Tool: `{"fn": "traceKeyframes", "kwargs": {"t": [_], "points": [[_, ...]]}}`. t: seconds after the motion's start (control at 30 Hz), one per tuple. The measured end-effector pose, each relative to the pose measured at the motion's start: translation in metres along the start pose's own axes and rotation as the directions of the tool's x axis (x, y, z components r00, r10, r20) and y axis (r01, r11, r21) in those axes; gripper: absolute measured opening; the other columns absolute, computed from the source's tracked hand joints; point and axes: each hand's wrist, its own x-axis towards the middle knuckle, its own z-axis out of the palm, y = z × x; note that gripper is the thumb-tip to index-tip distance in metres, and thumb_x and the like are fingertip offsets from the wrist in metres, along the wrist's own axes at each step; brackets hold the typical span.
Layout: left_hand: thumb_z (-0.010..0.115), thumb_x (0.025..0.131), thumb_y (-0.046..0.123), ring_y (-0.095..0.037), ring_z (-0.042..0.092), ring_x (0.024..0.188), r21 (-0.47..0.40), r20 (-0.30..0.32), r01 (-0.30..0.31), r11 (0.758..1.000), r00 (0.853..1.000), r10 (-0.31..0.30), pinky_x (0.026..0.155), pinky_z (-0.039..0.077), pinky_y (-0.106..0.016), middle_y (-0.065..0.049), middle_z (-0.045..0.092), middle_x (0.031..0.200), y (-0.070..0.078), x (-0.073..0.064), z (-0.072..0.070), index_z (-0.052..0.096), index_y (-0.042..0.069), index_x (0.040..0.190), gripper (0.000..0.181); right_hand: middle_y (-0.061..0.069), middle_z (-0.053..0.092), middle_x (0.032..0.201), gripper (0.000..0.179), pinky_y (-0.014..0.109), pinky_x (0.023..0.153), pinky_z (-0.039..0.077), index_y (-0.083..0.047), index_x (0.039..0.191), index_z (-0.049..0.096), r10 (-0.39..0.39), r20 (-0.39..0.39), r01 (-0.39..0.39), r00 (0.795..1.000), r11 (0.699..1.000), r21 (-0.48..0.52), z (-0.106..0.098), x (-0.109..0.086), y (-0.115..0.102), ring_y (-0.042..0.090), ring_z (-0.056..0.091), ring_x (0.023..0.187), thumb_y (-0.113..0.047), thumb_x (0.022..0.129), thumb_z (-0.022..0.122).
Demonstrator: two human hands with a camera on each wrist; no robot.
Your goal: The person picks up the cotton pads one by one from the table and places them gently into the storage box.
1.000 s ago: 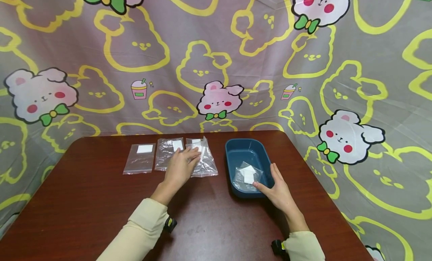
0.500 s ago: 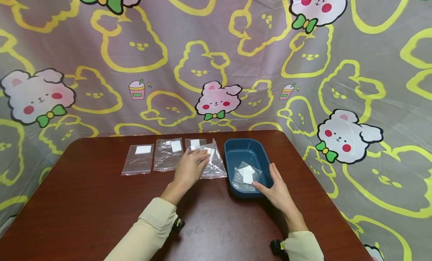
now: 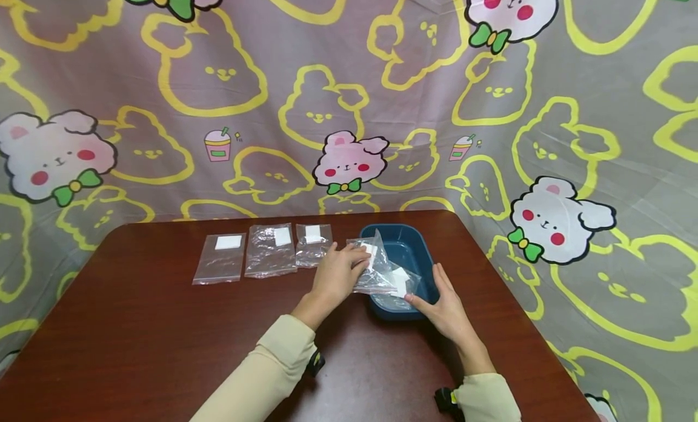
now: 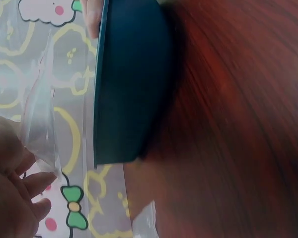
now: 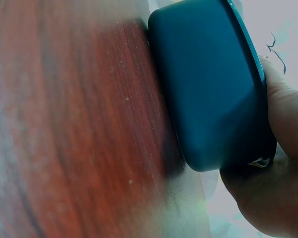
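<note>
My left hand [image 3: 338, 273] pinches a clear zip bag [image 3: 377, 279] with a white label on it. In the head view that bag overlaps the left side of a dark blue plastic box [image 3: 417, 243]. The left wrist view shows the bag [image 4: 39, 119] raised above the level of the box's rim, left hand [image 4: 10, 183] beside it. Another labelled clear bag [image 3: 400, 302] lies inside the box, partly covered by the held one. My right hand [image 3: 449, 307] holds the box's near right corner, thumb at the front rim and fingers along the right side.
Three labelled clear zip bags lie in a row on the brown table [image 3: 163, 337]: a left bag [image 3: 218, 264], a middle bag [image 3: 267, 261] and a right bag [image 3: 313, 255]. A patterned curtain [image 3: 262, 125] stands behind the table and along its right side.
My left hand has moved right with the zip bag, from the row of bags to over the box's left side. The bag beneath it now shows. The right hand stays on the box.
</note>
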Motion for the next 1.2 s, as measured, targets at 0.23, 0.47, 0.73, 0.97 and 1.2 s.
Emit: {"fn": "traceKeyframes", "kwargs": {"t": [0.23,0.47,0.73,0.97,1.2], "points": [[0.065,0.087,0.028,-0.021,0.055,0.115,0.035,0.006,-0.039,0.999,0.999,0.039,0.108,0.025,-0.045,0.005,0.064,0.115,0.018,0.010,0.015,0.072,0.021,0.108,0.023,0.013,0.010,0.154,0.107,0.054,0.106,0.023,-0.003,0.148,0.015,-0.002,-0.004,0.002,1.000,1.000,0.004,0.001,0.001,0.003,0.034,0.015,0.138,-0.056,0.073,0.070],[0.064,0.088,0.030,-0.018,0.056,0.113,0.064,0.007,-0.063,0.996,0.998,0.063,0.107,0.028,-0.043,0.008,0.064,0.114,0.032,0.017,0.022,0.072,0.024,0.107,0.022,0.015,0.010,0.154,0.107,0.055,0.106,0.023,-0.002,0.148,0.015,0.003,0.008,-0.003,1.000,1.000,0.012,0.000,0.003,0.003,0.035,0.015,0.138,-0.055,0.074,0.070],[0.061,0.090,0.033,-0.014,0.053,0.117,0.111,0.043,-0.065,0.992,0.997,0.061,0.109,0.025,-0.040,0.010,0.063,0.117,0.042,0.022,0.026,0.070,0.027,0.111,0.024,0.017,0.011,0.153,0.106,0.054,0.106,0.023,-0.002,0.148,0.015,-0.005,-0.004,0.005,1.000,1.000,0.014,0.000,0.002,0.002,0.034,0.015,0.138,-0.054,0.074,0.071],[0.061,0.089,0.034,-0.014,0.052,0.117,0.116,0.060,-0.060,0.991,0.997,0.053,0.110,0.024,-0.040,0.010,0.063,0.116,0.046,0.024,0.029,0.069,0.027,0.112,0.025,0.016,0.010,0.153,0.106,0.055,0.106,0.023,-0.003,0.148,0.015,0.000,0.000,0.000,1.000,1.000,0.021,0.000,0.003,0.001,0.035,0.015,0.138,-0.054,0.075,0.071],[0.061,0.089,0.034,-0.015,0.053,0.116,0.105,0.051,-0.073,0.992,0.996,0.068,0.109,0.024,-0.040,0.010,0.065,0.113,0.046,0.025,0.033,0.070,0.027,0.111,0.025,0.015,0.009,0.154,0.107,0.055,0.106,0.022,-0.004,0.148,0.013,0.017,0.010,-0.018,1.000,1.000,0.020,-0.001,0.002,0.001,0.034,0.015,0.138,-0.057,0.074,0.069]]}}
